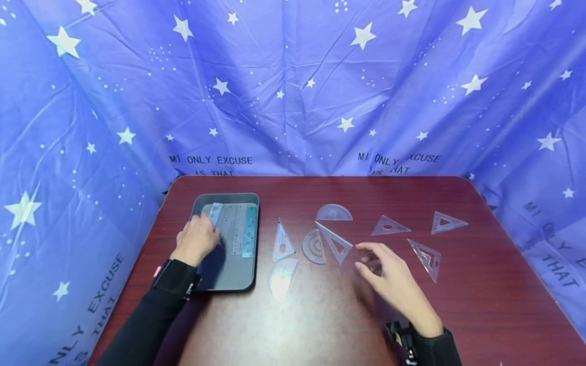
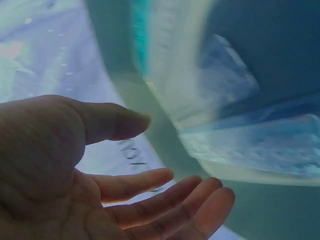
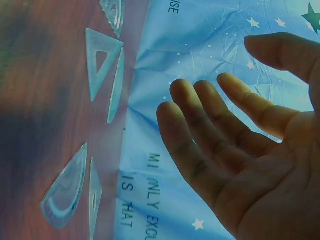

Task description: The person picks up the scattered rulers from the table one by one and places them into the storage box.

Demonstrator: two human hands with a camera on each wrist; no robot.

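My left hand (image 1: 198, 239) is over the left side of a dark grey tray (image 1: 229, 277). Its thumb and fingers are apart and hold nothing in the left wrist view. Inside the tray lie a pale blue ruler (image 1: 214, 212) beside the fingertips, clear rulers (image 1: 237, 231) and a teal-edged ruler (image 1: 249, 231). On the table, my right hand (image 1: 389, 274) has loosely bent fingers with nothing between them. Its fingertips are nearest the corner of a clear set square (image 1: 328, 236); whether they touch cannot be told. Left of that lies a clear protractor (image 1: 313, 247), and behind is another half-round protractor (image 1: 334, 212).
A bluish set square (image 1: 277, 246) and a glare-covered clear piece (image 1: 281, 279) lie right of the tray. More set squares lie at the right: one with a round hole (image 1: 381, 230), one farther back (image 1: 453, 223) and one nearer (image 1: 426, 256). A starry blue curtain (image 1: 293, 112) surrounds the table.
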